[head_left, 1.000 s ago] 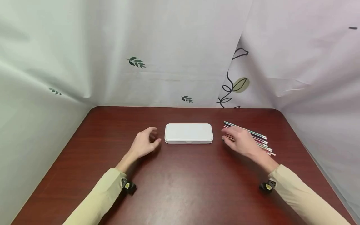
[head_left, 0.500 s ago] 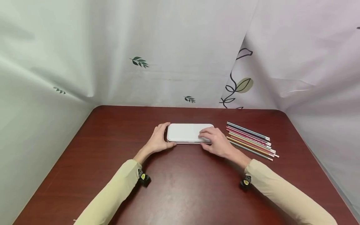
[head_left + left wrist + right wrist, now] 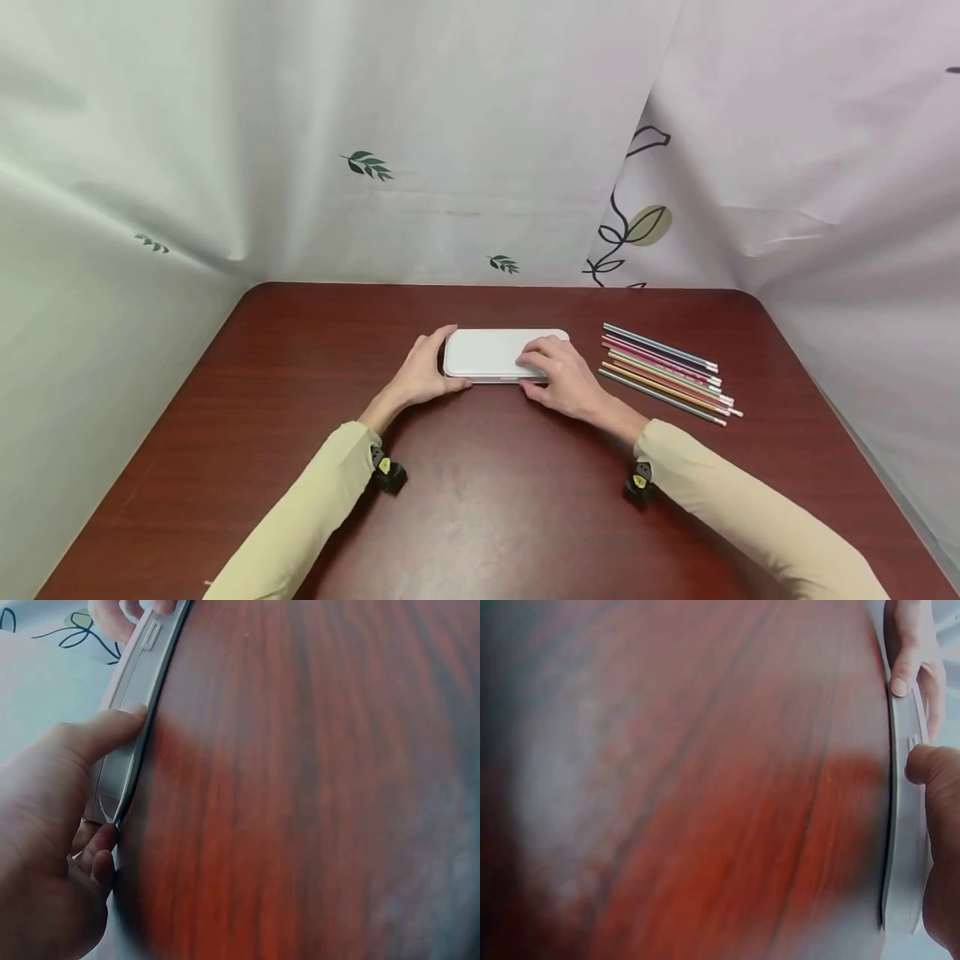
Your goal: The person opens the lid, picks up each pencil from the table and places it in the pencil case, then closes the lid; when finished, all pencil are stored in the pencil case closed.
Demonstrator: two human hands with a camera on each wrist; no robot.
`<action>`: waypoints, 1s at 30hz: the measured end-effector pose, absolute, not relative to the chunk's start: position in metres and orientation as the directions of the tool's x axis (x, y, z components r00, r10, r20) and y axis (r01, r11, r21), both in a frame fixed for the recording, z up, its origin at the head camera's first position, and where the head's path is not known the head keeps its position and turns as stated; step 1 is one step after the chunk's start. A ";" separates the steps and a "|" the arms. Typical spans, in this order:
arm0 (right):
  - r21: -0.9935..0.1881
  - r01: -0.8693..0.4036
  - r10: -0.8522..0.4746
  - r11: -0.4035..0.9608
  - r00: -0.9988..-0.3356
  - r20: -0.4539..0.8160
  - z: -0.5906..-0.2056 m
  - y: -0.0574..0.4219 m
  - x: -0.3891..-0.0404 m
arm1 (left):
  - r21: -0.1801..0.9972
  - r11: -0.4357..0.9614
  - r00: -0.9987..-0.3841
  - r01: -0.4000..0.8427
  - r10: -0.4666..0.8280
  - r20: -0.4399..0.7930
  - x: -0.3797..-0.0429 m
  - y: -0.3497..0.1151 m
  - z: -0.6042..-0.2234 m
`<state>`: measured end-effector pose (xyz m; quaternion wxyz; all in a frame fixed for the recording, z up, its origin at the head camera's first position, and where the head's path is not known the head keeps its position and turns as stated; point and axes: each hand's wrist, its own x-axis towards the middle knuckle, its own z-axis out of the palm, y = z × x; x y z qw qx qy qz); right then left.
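Observation:
A white pencil case lies closed on the table in the head view, its small clasp on the near side. My left hand grips its left end, thumb along the front wall and fingers round the back corner. From the right, my right hand holds the case with its fingers bent over the lid. The right thumb presses at the front edge by the clasp in the right wrist view. In the left wrist view the left thumb lies on the case's front side.
Several pencils with white ends lie side by side to the right of the case. The dark red wooden table ends at the back against a white curtain with leaf prints, which also hangs at both sides.
Both hands have come inward onto the pencil case, the right one from over the pencils. Over the last half second, the right hand has slid slightly left, towards the clasp.

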<state>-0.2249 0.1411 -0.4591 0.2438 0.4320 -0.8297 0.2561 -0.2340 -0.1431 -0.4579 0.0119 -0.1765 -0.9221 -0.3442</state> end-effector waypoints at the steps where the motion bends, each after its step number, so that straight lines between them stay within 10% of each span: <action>1: -0.210 -0.839 -0.594 0.503 -0.511 0.621 -0.459 0.140 -0.225 | 0.632 0.701 -0.937 0.332 0.319 0.140 -0.234 -0.144 -0.458; 16: -0.082 -0.819 -0.630 0.568 -0.497 0.598 -0.454 0.133 -0.225 | 0.634 0.690 -0.930 0.350 0.339 0.145 -0.235 -0.146 -0.461; 30: 0.295 -0.826 -0.786 0.481 -0.256 0.563 -0.448 0.130 -0.233 | 0.624 0.694 -0.927 0.359 0.342 0.153 -0.234 -0.146 -0.458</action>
